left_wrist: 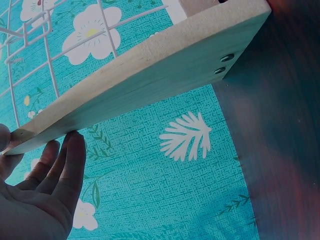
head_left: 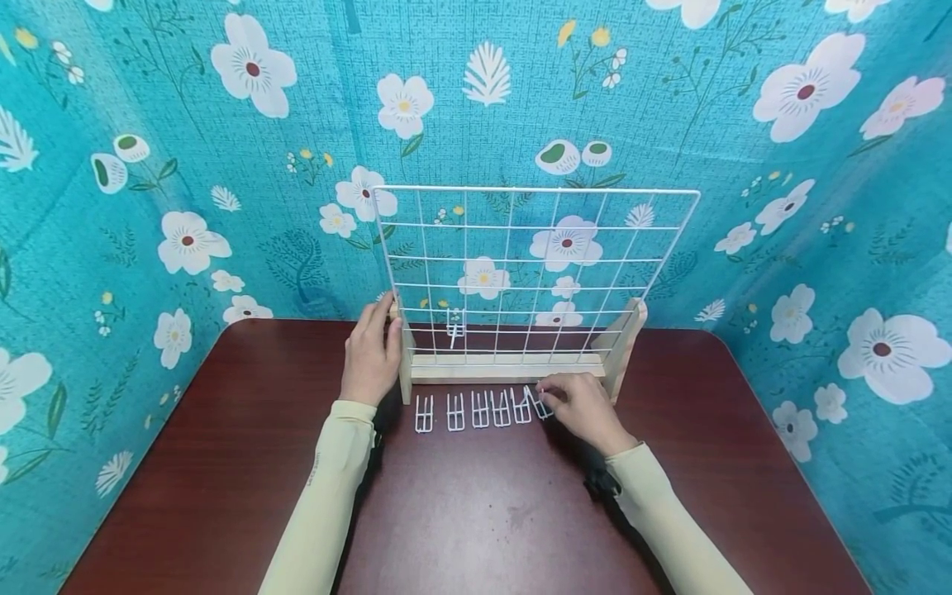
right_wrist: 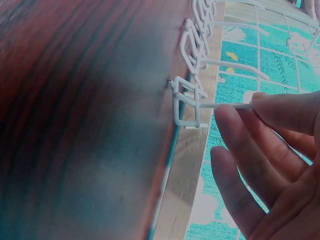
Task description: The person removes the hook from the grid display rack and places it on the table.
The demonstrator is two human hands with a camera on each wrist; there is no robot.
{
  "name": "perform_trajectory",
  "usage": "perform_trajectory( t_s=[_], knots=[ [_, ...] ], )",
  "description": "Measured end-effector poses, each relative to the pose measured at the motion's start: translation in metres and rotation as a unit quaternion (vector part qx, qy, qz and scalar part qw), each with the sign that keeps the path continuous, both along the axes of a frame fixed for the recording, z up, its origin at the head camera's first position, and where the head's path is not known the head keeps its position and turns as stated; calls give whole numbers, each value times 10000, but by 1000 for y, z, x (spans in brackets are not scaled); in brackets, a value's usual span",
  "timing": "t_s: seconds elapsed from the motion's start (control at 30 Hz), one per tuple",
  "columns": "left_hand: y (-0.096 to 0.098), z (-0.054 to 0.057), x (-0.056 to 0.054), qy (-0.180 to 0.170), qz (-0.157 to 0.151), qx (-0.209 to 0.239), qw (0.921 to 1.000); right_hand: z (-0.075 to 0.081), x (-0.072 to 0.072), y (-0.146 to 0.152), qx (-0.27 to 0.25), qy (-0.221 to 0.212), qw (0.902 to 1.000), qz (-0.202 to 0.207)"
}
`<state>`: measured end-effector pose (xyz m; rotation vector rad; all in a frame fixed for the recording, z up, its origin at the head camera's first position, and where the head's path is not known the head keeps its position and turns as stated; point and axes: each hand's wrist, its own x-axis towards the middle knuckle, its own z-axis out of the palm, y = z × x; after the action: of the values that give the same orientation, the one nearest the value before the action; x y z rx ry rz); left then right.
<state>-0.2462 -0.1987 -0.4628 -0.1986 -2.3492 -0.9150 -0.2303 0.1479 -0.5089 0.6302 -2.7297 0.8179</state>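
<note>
A white wire grid panel [head_left: 535,189] stands upright in a wooden base, seen in the head view. My left hand [head_left: 372,351] holds its left wooden side post [left_wrist: 150,85] near the top, thumb on one side and fingers on the other. One white wire hook [head_left: 456,330] hangs on the lower left of the grid. Several more hooks [head_left: 480,413] lie in a row on the table before the base. At the row's right end, my right hand [head_left: 587,409] pinches the prong of a hook [right_wrist: 207,105] between thumb and index finger; its square back touches the tabletop.
The dark red-brown table [head_left: 461,512] reaches out on both sides of the stand. A wooden crossbar [head_left: 506,372] joins the two side posts at the bottom. Blue floral cloth [head_left: 297,165] rises close behind the table and at both sides.
</note>
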Motion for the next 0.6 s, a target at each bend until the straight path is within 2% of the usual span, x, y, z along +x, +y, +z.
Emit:
perform_trajectory(
  t_s=[0.33, 0.6],
  knots=[
    [0, 1, -1, -23, -26, 38, 10000, -2, -3, 2, -85, -195, 9997, -76],
    [0, 0, 0, -36, -5, 61, 10000, -4, -6, 5, -123, -105, 9999, 20]
  ],
)
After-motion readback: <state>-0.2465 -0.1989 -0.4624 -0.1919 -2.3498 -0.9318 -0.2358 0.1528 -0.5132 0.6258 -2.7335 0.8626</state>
